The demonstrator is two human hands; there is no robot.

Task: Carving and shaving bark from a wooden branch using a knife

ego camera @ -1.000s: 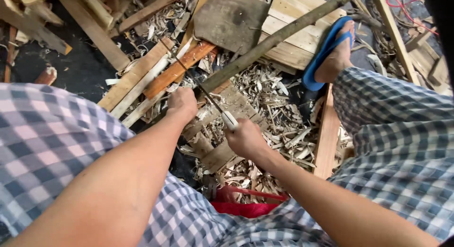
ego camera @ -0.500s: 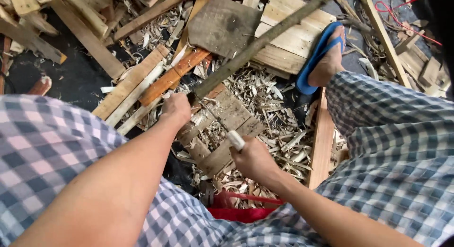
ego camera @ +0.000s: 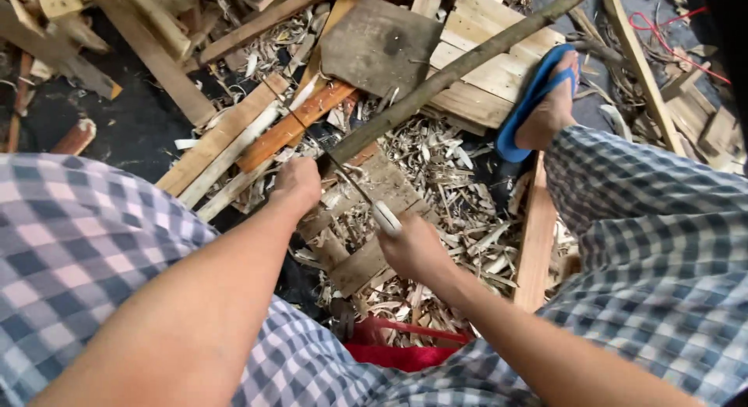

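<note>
My left hand (ego camera: 297, 183) grips the near end of a long thin wooden pole (ego camera: 460, 68) that slants up to the top right. My right hand (ego camera: 413, 247) is closed on the pale handle of a knife (ego camera: 366, 200); its blade points up-left toward the pole's near end, close to my left hand. Both hands hover over a worn wooden block (ego camera: 374, 220) ringed by wood shavings (ego camera: 436, 158).
Planks and scrap boards (ego camera: 234, 126) lie scattered at the left and top. A dark square board (ego camera: 379, 39) sits under the pole. A foot in a blue sandal (ego camera: 538, 95) rests at the right. Checked cloth covers both knees. A red object (ego camera: 397, 348) lies below.
My right hand drew the knife back down-right half a second ago, then moved it up toward the pole again. My left hand stayed on the pole's end.
</note>
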